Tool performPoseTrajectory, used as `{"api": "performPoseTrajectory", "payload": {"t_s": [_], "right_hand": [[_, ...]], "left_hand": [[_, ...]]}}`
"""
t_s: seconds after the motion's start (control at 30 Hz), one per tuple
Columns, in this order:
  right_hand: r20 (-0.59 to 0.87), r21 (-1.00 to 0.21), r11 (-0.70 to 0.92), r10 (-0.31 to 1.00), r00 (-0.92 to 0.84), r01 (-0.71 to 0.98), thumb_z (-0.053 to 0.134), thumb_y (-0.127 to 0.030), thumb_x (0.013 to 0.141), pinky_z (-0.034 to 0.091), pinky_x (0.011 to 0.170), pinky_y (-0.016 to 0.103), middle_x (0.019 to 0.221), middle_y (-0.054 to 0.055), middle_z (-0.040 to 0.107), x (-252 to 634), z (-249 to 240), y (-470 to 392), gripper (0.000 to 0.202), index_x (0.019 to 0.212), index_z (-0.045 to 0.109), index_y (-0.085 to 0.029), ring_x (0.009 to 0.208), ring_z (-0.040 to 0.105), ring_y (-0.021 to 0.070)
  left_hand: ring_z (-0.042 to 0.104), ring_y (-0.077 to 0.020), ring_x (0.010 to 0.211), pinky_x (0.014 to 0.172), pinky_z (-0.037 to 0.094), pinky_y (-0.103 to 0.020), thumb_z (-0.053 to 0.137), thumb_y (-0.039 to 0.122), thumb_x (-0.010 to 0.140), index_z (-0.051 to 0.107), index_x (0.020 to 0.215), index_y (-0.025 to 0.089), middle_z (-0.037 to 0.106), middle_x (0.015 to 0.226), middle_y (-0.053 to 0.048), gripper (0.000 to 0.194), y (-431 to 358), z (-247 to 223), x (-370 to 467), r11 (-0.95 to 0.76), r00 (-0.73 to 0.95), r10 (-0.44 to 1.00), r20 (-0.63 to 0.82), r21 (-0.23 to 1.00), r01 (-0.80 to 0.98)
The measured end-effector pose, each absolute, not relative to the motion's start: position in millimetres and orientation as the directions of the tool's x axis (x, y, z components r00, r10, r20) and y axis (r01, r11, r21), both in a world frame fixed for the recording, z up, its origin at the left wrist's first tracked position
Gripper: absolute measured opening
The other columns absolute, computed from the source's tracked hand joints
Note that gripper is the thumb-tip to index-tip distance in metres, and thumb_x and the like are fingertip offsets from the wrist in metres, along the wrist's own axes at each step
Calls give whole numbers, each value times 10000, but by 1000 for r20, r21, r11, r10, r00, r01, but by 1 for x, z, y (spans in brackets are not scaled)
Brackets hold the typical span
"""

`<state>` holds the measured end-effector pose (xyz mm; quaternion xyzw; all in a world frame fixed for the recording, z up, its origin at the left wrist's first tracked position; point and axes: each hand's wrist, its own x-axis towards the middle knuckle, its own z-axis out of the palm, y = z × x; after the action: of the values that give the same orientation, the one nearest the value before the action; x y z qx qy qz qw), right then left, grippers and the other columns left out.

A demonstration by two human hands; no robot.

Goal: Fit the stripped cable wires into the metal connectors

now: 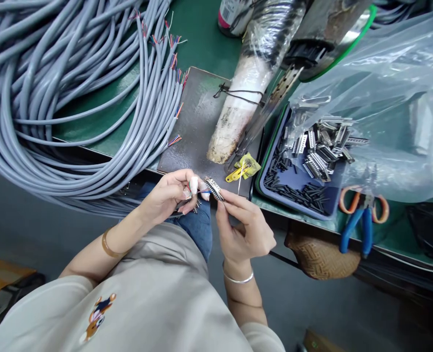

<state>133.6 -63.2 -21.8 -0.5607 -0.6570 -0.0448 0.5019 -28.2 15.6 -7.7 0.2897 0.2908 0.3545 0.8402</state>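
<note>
Near the table's front edge, my right hand [245,225] pinches a metal pin connector [213,188] between thumb and fingertips, its row of pins facing left. My left hand [172,191], with white coverings on some fingertips, is closed on thin coloured wires [204,191]. These wires reach the connector's pin side; whether they are joined to it cannot be made out. Below the left fingers, more pins show, partly hidden by the hand. A yellow tool [235,174] with a yellow wrapper lies just beyond the connector.
Bundled grey cables [124,161] with stripped coloured ends fill the left. A white wrapped duct [234,107] hangs over a dark board [198,107]. At right are a blue tray [300,209] of connectors and black sleeves, a plastic bag [392,112], and blue-and-orange-handled tools [366,227].
</note>
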Motion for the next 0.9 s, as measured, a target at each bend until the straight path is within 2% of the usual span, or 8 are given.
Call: {"api": "performPoseTrajectory", "payload": {"t_s": [0.17, 0.3, 0.47, 0.7, 0.9], "right_hand": [[727, -498, 375, 672, 141, 782, 794, -91, 854, 650, 750, 238, 988, 2, 833, 135, -24, -61, 217, 976, 682, -231, 837, 809, 148], [696, -573, 346, 685, 217, 743, 775, -100, 874, 655, 737, 264, 984, 10, 828, 137, -28, -57, 190, 983, 690, -231, 849, 809, 163], [688, -593, 331, 682, 248, 733, 764, -88, 878, 663, 764, 288, 979, 14, 823, 139, -32, -54, 188, 986, 705, -229, 867, 811, 175], [669, -605, 326, 704, 241, 727, 750, -86, 885, 666, 788, 296, 1001, 27, 820, 141, -33, -54, 183, 993, 690, -221, 892, 808, 175], [578, -669, 322, 792, 196, 670, 667, -126, 932, 673, 795, 313, 1104, 72, 812, 144, -35, -53, 127, 938, 590, -227, 961, 805, 189]], "left_hand": [[511, -68, 404, 406, 352, -209, 827, 303, 676, 612, 714, 157, 720, 761, -42, 262, 14, -10, -29, 542, 573, 783, -242, 717, -439], [515, -58, 416, 404, 395, -180, 906, 355, 706, 599, 765, 169, 675, 685, -2, 364, 10, -8, -25, 474, 514, 814, -270, 821, -319], [518, -58, 433, 424, 426, -154, 900, 339, 743, 618, 783, 166, 576, 549, 52, 333, 5, -4, -20, 368, 424, 871, -248, 901, -229], [524, -39, 504, 450, 468, -156, 834, 248, 759, 602, 757, 159, 691, 789, -10, 248, 1, -4, -8, 259, 325, 930, -172, 934, -246], [545, -50, 565, 488, 453, -156, 817, 222, 733, 603, 733, 160, 691, 798, -15, 223, 4, -1, 1, 241, 223, 957, -187, 939, -247]]}}
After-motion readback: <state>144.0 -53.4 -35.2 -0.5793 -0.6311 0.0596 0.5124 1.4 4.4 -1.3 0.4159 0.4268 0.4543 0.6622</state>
